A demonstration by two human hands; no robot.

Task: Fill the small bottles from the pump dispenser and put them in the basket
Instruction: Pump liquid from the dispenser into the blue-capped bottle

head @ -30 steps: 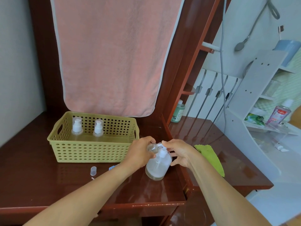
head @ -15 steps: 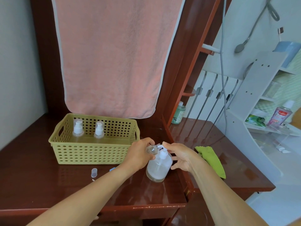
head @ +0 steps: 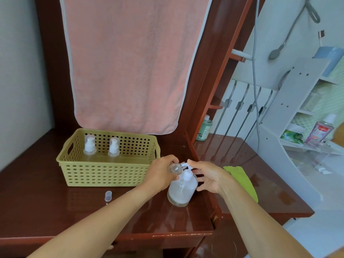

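Two capped bottles (head: 90, 146) stand in the basket (head: 104, 174) at far left, and a loose cap (head: 108, 195) lies on the desk near it. Filling looks under way. The left hand (head: 160, 174) grips a small bottle (head: 175, 168), tipped on its side with its mouth at the spout of the pump dispenser (head: 181, 190). The right hand (head: 210, 176) presses the pump head, fingers loosely spread. Next, probably more pumping, then capping.

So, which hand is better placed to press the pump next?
Probably right: the right hand touches the head of the pump dispenser; the left hand grips the small bottle at the spout.
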